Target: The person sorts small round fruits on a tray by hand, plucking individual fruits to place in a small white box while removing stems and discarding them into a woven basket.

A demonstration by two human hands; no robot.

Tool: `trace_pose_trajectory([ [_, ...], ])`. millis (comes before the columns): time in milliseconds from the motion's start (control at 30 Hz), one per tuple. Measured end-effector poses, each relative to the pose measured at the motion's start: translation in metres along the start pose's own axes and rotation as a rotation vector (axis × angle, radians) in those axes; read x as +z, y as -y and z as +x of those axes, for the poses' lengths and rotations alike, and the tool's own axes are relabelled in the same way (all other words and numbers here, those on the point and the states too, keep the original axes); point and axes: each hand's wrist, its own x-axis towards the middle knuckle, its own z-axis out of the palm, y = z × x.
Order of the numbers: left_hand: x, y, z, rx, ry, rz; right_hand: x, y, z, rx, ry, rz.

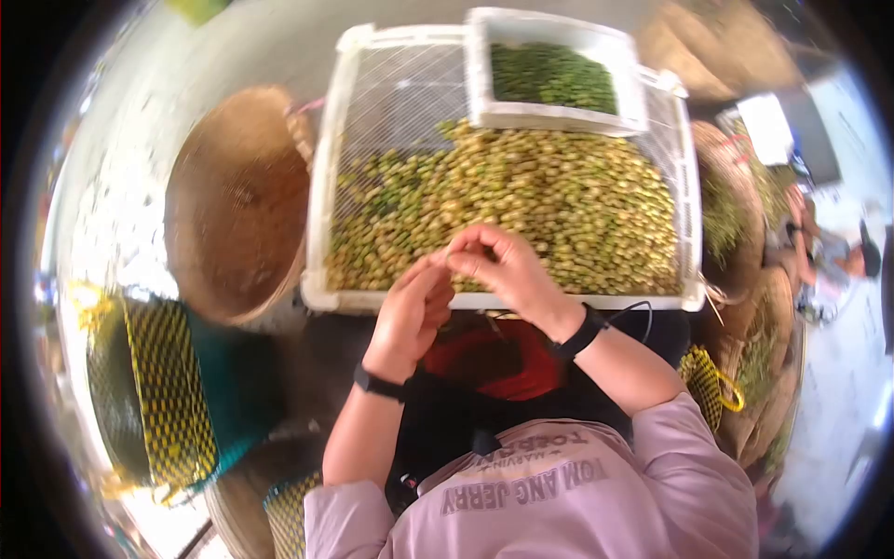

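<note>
My left hand [417,307] and my right hand [503,270] meet over the front part of a white mesh tray [400,74]. Both have their fingers pinched together, fingertips touching or nearly so. Whatever sits between the fingertips is too small to make out. Beneath and beyond the hands, many small round yellow-green fruits [559,196] cover much of the mesh. A white box [559,119] rests on the tray's far right part, with small dark green pieces [554,76] inside. Each wrist wears a dark band.
On the left stands a large woven basket [237,205], with a yellow-and-black woven bag [168,391] below it. Baskets with green stems [722,219] line the right side. Farther right, another person [829,256] is visible. Something red [494,359] lies below the tray's front edge.
</note>
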Motion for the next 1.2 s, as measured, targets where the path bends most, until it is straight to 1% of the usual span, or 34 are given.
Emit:
trace_pose_trajectory([
  [33,0.007,0.008,-0.003,-0.028,0.048,0.025,-0.011,0.008,-0.012,0.029,-0.006,-0.108],
  [100,0.020,0.024,-0.005,-0.108,0.126,-0.098,-0.026,0.010,-0.036,-0.007,-0.066,-0.167],
  [133,0.033,0.032,-0.007,-0.141,0.163,-0.072,-0.030,0.014,-0.049,0.014,-0.066,-0.056],
  [167,0.047,0.036,-0.010,-0.153,0.122,-0.039,-0.035,0.018,-0.061,0.030,-0.059,0.059],
  [200,0.057,0.041,-0.012,-0.159,0.079,-0.004,-0.045,0.024,-0.072,-0.005,-0.047,0.033],
  [233,0.061,0.050,-0.013,-0.182,0.108,0.024,-0.051,0.017,-0.080,0.034,-0.062,0.025],
  [300,0.064,0.066,-0.010,-0.243,0.140,0.059,-0.066,0.020,-0.102,-0.102,-0.115,-0.039],
  [333,0.073,0.071,-0.010,-0.263,0.167,0.088,-0.075,0.025,-0.112,-0.088,-0.123,-0.052],
  [367,0.084,0.075,-0.012,-0.270,0.147,0.103,-0.083,0.030,-0.121,-0.029,-0.098,0.052],
  [433,0.104,0.083,-0.012,-0.294,0.143,0.147,-0.098,0.029,-0.135,-0.049,-0.133,0.019],
  [467,0.113,0.086,-0.011,-0.293,0.119,0.174,-0.105,0.026,-0.142,-0.024,-0.126,0.107],
  [567,0.141,0.098,-0.005,-0.296,0.104,0.242,-0.124,0.029,-0.161,-0.041,-0.178,0.109],
  [600,0.150,0.102,-0.003,-0.275,0.089,0.284,-0.126,0.028,-0.167,-0.114,-0.232,0.123],
  [633,0.159,0.106,0.000,-0.253,0.076,0.325,-0.131,0.028,-0.174,-0.124,-0.258,0.125],
  [700,0.177,0.114,0.007,-0.245,0.133,0.400,-0.141,0.029,-0.185,-0.194,-0.387,0.076],
  [733,0.187,0.118,0.010,-0.225,0.174,0.455,-0.143,0.021,-0.187,-0.283,-0.481,0.045],
  [767,0.199,0.122,0.013,-0.229,0.184,0.471,-0.148,0.016,-0.189,-0.292,-0.497,0.048],
  [833,0.233,0.133,0.020,-0.116,0.250,0.523,-0.161,0.008,-0.192,-0.208,-0.700,0.558],
  [867,0.259,0.134,0.019,-0.064,0.241,0.559,-0.175,0.006,-0.202,-0.115,-0.676,0.829],
  [900,0.273,0.134,0.024,0.008,0.308,0.522,-0.186,-0.001,-0.210,-0.153,-0.701,0.881],
  [933,0.298,0.131,0.020,0.160,0.388,0.566,-0.194,-0.007,-0.219,-0.169,-0.744,0.929],
  [967,0.316,0.128,0.022,0.317,0.409,0.514,-0.201,-0.013,-0.227,-0.185,-0.787,0.978],
  [1000,0.335,0.124,0.021,0.579,0.492,0.530,-0.206,-0.016,-0.237,-0.196,-0.788,0.976],
  [1033,0.356,0.121,0.017,0.720,0.569,0.343,-0.211,-0.020,-0.248,-0.166,-0.806,0.997],
  [1067,0.372,0.114,0.015,0.819,0.756,0.242,-0.216,-0.023,-0.257,-0.138,-0.824,1.019],
  [1100,0.388,0.112,0.012,0.942,0.781,0.227,-0.219,-0.026,-0.266,-0.151,-0.823,1.016],
  [1167,0.401,0.136,0.048,0.841,1.138,-0.169,-0.225,-0.030,-0.281,-0.118,-0.884,1.040],
  [1200,0.414,0.176,0.077,1.061,0.883,0.233,-0.227,-0.025,-0.286,-0.106,-0.917,1.046],
])
